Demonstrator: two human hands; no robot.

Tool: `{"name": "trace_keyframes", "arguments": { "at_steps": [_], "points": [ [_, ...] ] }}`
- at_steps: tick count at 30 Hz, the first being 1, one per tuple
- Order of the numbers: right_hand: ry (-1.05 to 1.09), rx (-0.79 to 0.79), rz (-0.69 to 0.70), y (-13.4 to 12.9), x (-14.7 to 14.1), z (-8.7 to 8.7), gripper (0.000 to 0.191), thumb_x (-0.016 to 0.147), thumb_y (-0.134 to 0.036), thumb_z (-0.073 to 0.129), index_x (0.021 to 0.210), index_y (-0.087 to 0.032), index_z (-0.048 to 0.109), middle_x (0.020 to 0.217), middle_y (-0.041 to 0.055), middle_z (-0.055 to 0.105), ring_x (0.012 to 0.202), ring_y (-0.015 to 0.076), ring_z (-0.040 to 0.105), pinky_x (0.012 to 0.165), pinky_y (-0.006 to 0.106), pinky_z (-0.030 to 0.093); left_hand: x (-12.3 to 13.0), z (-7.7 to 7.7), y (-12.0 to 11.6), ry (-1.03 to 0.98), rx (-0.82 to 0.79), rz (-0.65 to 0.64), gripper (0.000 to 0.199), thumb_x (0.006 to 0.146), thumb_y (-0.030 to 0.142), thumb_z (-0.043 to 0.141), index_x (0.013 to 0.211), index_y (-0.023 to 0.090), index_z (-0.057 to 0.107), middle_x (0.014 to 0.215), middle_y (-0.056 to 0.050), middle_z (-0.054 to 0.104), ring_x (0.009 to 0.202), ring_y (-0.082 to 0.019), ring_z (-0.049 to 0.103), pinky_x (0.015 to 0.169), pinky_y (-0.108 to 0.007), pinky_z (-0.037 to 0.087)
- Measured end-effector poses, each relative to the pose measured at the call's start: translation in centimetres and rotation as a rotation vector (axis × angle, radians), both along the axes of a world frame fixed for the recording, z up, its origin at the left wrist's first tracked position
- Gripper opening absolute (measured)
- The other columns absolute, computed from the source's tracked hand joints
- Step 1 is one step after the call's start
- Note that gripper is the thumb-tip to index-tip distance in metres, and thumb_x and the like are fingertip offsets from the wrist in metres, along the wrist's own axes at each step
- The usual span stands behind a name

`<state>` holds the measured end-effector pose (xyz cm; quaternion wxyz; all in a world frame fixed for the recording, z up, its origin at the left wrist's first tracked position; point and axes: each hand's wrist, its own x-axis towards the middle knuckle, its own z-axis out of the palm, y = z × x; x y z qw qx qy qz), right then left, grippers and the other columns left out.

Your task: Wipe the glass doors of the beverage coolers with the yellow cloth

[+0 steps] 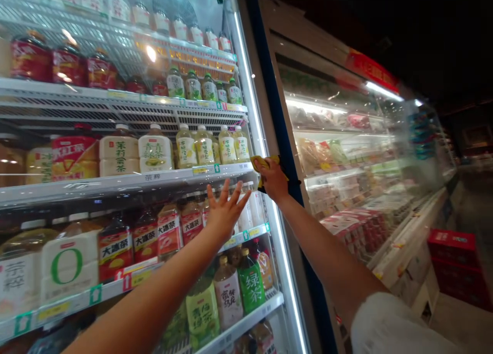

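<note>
My right hand [274, 179] is closed on a yellow and black cloth [262, 164], pressed at the right edge of the glass door of a lit drinks cooler [248, 82]. To its left, my left hand [227, 210] reaches out with fingers spread, seemingly flat against the glass. Behind the glass, just above that hand, runs a white shelf edge [154, 178] bearing small yellow-green bottles [204, 148]. Red-labelled tea bottles [169, 231] stand on the shelf behind my left forearm. Part of the cloth is hidden under my right fingers.
Large tea jugs [69, 256] fill the lower left shelf. A dark blue strip [283, 123] borders the cooler on the right. Beyond it is a second lit display case [346, 174] with packaged goods. Red boxes [456, 261] are stacked on the floor at far right.
</note>
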<state>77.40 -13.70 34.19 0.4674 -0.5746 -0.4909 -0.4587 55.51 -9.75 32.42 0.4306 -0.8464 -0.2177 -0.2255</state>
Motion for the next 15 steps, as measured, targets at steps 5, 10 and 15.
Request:
{"name": "trace_keyframes", "arguments": {
  "at_steps": [5,10,15],
  "points": [
    [0.091,-0.020,-0.125,-0.1,0.1,-4.0,0.055,0.104,-0.029,0.039,0.158,-0.026,0.038,0.167,0.0105,0.031,0.154,0.0328,0.026,0.119,0.059,0.033,0.5,0.0,-0.4,0.006,-0.028,0.002,0.104,0.071,0.012,0.079,0.159,0.037,0.030,0.171,-0.009,0.013,0.154,-0.050,0.002,0.108,-0.087,0.018],
    [0.077,-0.030,-0.121,0.9,0.4,-3.9,0.056,0.105,-0.030,0.032,0.160,-0.028,0.032,0.168,0.0091,0.029,0.155,0.0299,0.024,0.121,0.056,0.031,0.8,-0.1,-0.9,0.003,-0.023,0.011,0.096,0.074,0.010,0.076,0.157,0.036,0.036,0.170,-0.010,0.017,0.153,-0.051,0.009,0.106,-0.087,0.022],
    [0.056,-0.005,-0.080,1.1,1.9,1.3,0.058,0.105,-0.037,0.031,0.162,-0.028,0.028,0.169,0.0094,0.025,0.156,0.0310,0.021,0.121,0.057,0.029,0.8,-0.3,0.1,-0.014,0.008,-0.008,0.108,0.068,0.007,0.078,0.159,0.038,0.030,0.171,-0.009,0.014,0.154,-0.050,0.004,0.108,-0.087,0.019]
  ]
}}
